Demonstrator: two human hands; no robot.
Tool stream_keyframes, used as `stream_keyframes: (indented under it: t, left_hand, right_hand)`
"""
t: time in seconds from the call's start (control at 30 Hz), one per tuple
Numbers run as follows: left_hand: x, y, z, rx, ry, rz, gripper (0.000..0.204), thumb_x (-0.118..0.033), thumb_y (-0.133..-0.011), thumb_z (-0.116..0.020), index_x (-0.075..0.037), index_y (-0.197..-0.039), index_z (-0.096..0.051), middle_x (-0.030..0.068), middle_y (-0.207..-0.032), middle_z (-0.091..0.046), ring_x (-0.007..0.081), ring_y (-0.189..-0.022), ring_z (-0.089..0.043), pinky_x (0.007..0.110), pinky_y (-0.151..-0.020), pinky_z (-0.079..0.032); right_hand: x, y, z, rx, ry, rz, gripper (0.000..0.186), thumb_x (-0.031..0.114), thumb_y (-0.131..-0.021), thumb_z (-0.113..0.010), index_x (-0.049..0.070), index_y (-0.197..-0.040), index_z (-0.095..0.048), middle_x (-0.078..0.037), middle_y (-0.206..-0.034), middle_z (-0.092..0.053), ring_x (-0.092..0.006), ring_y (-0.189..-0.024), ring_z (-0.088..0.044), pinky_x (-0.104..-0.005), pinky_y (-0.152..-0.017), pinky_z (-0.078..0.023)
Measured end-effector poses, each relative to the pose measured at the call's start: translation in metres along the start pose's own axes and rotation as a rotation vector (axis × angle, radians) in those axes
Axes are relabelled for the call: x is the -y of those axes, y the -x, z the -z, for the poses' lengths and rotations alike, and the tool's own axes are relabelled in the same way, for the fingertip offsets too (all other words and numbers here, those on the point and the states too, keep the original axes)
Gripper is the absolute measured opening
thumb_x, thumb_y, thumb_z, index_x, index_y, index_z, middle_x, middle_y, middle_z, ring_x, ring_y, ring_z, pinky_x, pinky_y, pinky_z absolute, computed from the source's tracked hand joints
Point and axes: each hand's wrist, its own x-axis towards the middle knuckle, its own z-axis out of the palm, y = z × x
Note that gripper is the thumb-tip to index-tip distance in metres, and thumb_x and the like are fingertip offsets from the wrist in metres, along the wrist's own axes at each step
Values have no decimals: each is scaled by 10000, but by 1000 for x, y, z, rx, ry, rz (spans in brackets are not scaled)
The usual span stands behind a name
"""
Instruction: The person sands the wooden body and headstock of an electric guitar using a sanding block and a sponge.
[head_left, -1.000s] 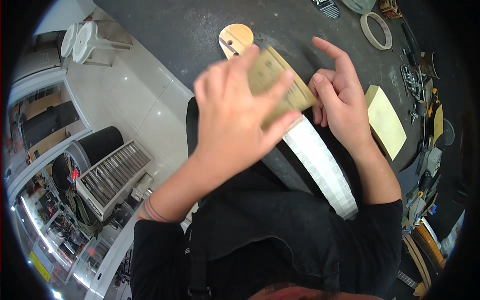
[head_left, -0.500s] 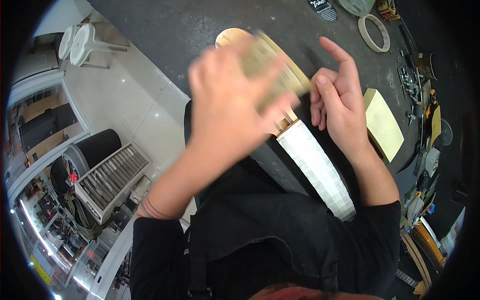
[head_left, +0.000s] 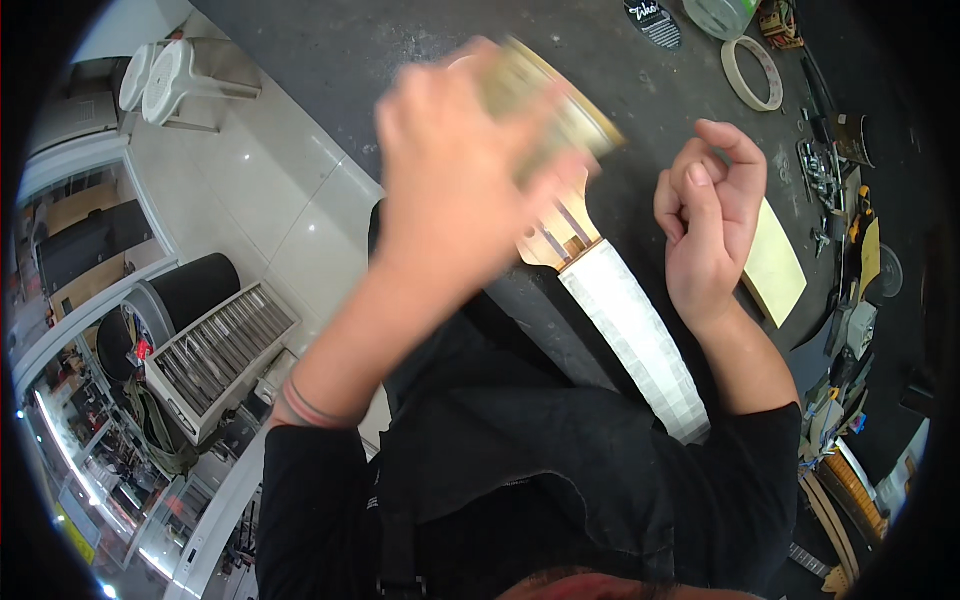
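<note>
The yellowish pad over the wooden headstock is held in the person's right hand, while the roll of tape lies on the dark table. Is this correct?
Not quite. The head view shows the yellowish pad in the left hand, not the right hand. It is over the wooden headstock, and the roll of tape does lie on the dark table.

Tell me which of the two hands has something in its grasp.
The left hand: it grips a motion-blurred yellowish block over the pale wooden headstock. The right hand, loosely curled, shows nothing in its grasp.
</note>
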Motion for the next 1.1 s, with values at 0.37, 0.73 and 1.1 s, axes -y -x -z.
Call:
stream_keyframes:
  t: [0.37,0.73,1.1]
  left_hand:
    - [-11,6,0,59,97,-79,538,-519,-979,-895,-217,-1424,-891,248,-1566,-684,404,-1391,-575,525,-1180,-454]
    - [40,-22,-1,-26,-44,55,560,-562,-913,-940,-290,-1401,-903,199,-1604,-645,421,-1423,-548,550,-1231,-411]
    - [-24,15,4,72,106,-77,532,-511,-965,-904,-242,-1424,-893,240,-1575,-659,412,-1416,-542,568,-1212,-426]
  right_hand:
    - [-6,-2,8,-41,17,69,391,76,-1214,-484,-3,-1597,-477,-22,-939,-490,-87,-723,-373,-257,-650,-332]
    - [-7,-2,7,-3,45,81,393,86,-1221,-485,16,-1608,-477,-10,-921,-480,-82,-731,-367,-255,-662,-322]
    - [-6,-1,4,-20,43,-2,397,110,-1223,-496,14,-1607,-472,-2,-917,-469,-79,-739,-365,-250,-654,-316]
